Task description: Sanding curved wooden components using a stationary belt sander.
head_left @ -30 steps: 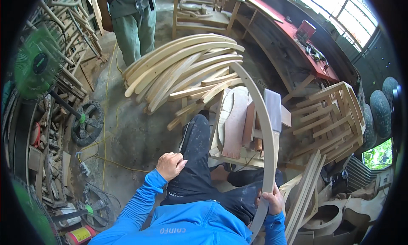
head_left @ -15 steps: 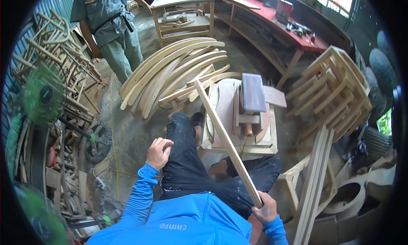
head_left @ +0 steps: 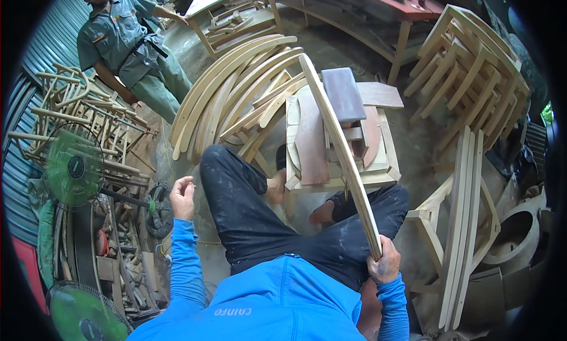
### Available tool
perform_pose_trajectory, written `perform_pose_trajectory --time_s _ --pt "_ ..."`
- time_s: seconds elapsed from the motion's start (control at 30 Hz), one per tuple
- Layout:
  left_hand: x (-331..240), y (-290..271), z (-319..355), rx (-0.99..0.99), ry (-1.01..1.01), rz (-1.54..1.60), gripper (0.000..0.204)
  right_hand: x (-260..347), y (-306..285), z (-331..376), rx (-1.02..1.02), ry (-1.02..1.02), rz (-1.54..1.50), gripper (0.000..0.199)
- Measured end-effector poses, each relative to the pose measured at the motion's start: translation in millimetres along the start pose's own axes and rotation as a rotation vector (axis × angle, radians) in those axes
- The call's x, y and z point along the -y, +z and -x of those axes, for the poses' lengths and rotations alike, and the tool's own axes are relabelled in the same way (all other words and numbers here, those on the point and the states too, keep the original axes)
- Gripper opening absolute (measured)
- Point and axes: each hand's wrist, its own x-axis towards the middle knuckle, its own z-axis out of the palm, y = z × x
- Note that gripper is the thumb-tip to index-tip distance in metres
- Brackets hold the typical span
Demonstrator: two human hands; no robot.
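My right hand [head_left: 385, 259] is closed around the near end of a long wooden slat [head_left: 345, 155]. The slat slants up and away to the left, its far end beside a grey-purple block [head_left: 344, 95]. That block sits on a low wooden work stand [head_left: 387, 178] between my knees, with thin reddish boards [head_left: 311, 152] around it. Out past my left knee, my left hand [head_left: 182, 198] is raised with loosely bent fingers and nothing visible in it.
Curved wooden pieces [head_left: 204, 98] lie piled ahead. Slats [head_left: 460, 229] lean at my right, below stacked frames [head_left: 472, 69]. A green fan [head_left: 75, 167] and chair frames [head_left: 88, 98] stand left. Another person [head_left: 127, 45] stands by a table [head_left: 227, 1].
The slat has swung more upright, and its far end now rises higher and farther right in view. My left hand has moved outward to the left. My view has shifted.
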Motion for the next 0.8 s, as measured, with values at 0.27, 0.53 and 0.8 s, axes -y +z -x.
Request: perform_pose_trajectory --time_s 0.27,0.53,0.8 --pt "44 -39 -57 0.258 -0.342 0.796 0.045 -19 -2 25 0.002 -0.005 -0.004 0.041" --pt "149 269 21 -0.467 -0.084 -0.783 0.042 -14 2 7 0.053 -0.011 -0.025 0.038" --pt "216 161 6 -1.715 0.372 -2.551 0.041 -31 8 17 0.109 -0.026 0.032 0.04"
